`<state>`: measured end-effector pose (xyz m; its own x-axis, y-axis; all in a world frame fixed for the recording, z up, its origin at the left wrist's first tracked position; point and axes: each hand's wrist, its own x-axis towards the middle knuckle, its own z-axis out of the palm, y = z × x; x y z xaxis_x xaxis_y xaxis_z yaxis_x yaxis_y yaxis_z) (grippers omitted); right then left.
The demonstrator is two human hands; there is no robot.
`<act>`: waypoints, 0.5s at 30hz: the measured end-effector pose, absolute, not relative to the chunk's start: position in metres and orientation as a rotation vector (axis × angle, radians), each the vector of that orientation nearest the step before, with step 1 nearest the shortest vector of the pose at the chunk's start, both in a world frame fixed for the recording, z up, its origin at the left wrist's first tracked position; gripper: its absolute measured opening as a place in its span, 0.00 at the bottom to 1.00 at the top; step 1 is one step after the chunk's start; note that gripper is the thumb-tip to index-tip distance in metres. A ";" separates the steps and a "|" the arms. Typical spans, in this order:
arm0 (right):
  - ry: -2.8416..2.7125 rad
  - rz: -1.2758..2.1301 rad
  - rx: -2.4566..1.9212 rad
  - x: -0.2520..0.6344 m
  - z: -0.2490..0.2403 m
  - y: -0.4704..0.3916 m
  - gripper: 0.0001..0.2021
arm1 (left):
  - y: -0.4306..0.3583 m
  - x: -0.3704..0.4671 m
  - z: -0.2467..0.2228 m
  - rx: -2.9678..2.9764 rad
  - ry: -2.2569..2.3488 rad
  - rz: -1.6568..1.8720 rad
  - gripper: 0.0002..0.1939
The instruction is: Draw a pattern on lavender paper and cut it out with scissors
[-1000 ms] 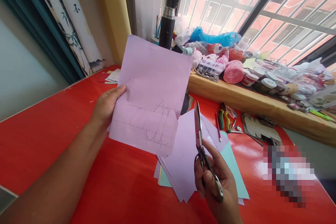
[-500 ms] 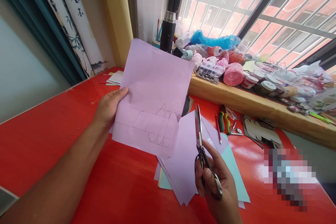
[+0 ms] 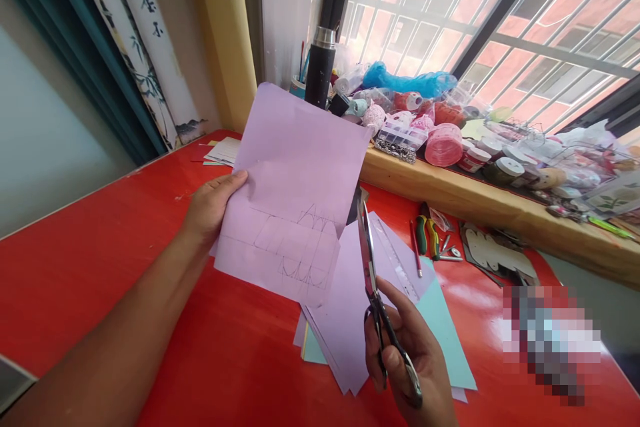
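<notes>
My left hand (image 3: 213, 207) pinches the left edge of a purple sheet (image 3: 300, 153), held up above the red table. Pencil lines and curved shapes are drawn on the lower half of the sheet, and its right edge has a small notch. My right hand (image 3: 407, 353) has its fingers in the handles of the scissors (image 3: 373, 280). The blades point up, slightly parted, just right of the sheet's edge, with no paper between them. Below, more purple paper (image 3: 345, 340) and light green paper (image 3: 447, 333) lie stacked, with a clear ruler (image 3: 395, 257) on top.
A red pencil (image 3: 416, 247), green-yellow pliers (image 3: 427, 233) and card pieces (image 3: 495, 253) lie at the right of the red table (image 3: 225, 360). Behind, a wooden ledge (image 3: 450, 190) borders a crowded sill with jars, yarn and a black thermos (image 3: 320, 70).
The scissors have moved left, closer to the sheet's right edge, and their blades tilt more to the left. The sheet has shifted slightly down.
</notes>
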<state>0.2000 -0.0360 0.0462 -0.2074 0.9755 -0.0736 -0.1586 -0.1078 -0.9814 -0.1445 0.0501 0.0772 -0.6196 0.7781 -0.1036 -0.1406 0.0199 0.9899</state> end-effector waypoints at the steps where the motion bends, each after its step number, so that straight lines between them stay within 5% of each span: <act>1: -1.182 1.514 -1.045 0.199 0.047 -0.037 0.40 | 0.050 -0.145 0.077 0.635 1.590 1.673 0.14; 15: -0.992 1.442 -1.062 0.201 0.034 -0.014 0.36 | 0.047 -0.124 0.067 0.690 1.284 1.270 0.16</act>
<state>0.2007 -0.0136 0.0342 -0.0660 0.9926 -0.1021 -0.2594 -0.1159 -0.9588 -0.1244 0.0474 0.0671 -0.1821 0.9353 -0.3034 -0.2933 0.2429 0.9247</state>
